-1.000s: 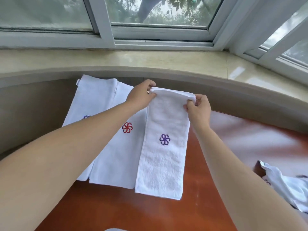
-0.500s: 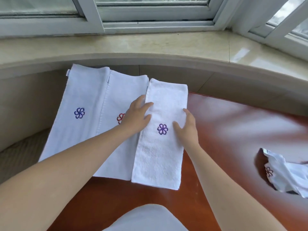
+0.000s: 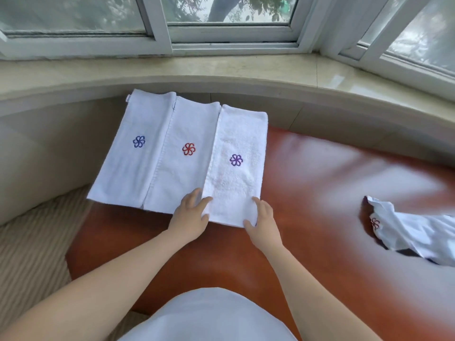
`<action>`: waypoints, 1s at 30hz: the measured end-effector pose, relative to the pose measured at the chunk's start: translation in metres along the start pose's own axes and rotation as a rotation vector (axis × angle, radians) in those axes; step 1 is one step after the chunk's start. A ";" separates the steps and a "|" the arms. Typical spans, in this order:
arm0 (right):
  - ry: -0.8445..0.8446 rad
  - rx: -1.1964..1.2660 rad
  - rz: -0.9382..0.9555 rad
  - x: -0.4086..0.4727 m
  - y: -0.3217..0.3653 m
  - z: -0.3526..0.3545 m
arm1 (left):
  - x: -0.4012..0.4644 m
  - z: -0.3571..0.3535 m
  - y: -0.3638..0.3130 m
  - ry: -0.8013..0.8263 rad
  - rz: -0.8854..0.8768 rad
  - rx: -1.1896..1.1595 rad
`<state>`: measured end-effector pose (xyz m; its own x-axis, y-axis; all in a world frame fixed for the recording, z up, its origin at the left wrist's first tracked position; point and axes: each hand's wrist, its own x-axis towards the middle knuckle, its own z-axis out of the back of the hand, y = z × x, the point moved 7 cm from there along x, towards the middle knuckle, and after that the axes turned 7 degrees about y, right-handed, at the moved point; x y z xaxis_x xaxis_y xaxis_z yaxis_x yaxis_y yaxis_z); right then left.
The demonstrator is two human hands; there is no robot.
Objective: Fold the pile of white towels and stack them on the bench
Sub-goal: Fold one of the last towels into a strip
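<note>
A second ago I had this purple-flower towel (image 3: pixel 235 166) held up by its far corners; half a second ago it was laid down and my palms were flat near its middle; now both hands have slid back to its near end, smoothing as they came. My left hand (image 3: pixel 190 217) rests with fingers spread and straight on the near left corner, partly over the edge of the red-flower towel (image 3: pixel 183 156) beside it; my right hand (image 3: pixel 262 222) lies flat along the near right corner. Neither grip has hold of anything, both are open and only pressing on cloth. The towel lies flat on the tabletop (image 3: pixel 320 193), its left edge lapping over the red one, which in turn laps over the blue-flower towel (image 3: pixel 134 148) at the far left, whose left side overhangs the tabletop edge. So three folded strips now sit in an overlapping row rather than a true stack. To my right the pile (image 3: pixel 408 230) of unfolded towels lies well apart, crumpled, a red flower showing. I judge this towel placed; what is left is to lift off, reach right for another, and perhaps square the three up.
</note>
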<state>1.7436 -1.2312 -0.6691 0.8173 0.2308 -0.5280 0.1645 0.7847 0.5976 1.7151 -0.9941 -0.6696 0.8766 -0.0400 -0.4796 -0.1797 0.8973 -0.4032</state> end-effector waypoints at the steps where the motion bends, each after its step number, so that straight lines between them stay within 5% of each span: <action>1: 0.017 -0.013 -0.013 -0.010 -0.005 -0.004 | -0.011 -0.006 -0.001 0.002 0.009 0.004; 12: 0.139 -0.121 0.047 -0.092 -0.035 -0.004 | -0.102 -0.047 -0.053 -0.044 0.103 -0.027; 20: 0.060 -0.312 0.184 -0.144 -0.036 -0.007 | -0.148 -0.056 -0.118 -0.109 0.012 0.189; 30: -0.047 -0.384 0.123 -0.212 -0.059 -0.001 | -0.185 -0.092 -0.146 -0.034 -0.098 0.194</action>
<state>1.5601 -1.3259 -0.5937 0.8438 0.3170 -0.4330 -0.1471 0.9126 0.3814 1.5384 -1.1579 -0.5939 0.9005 -0.1193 -0.4181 -0.0066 0.9577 -0.2876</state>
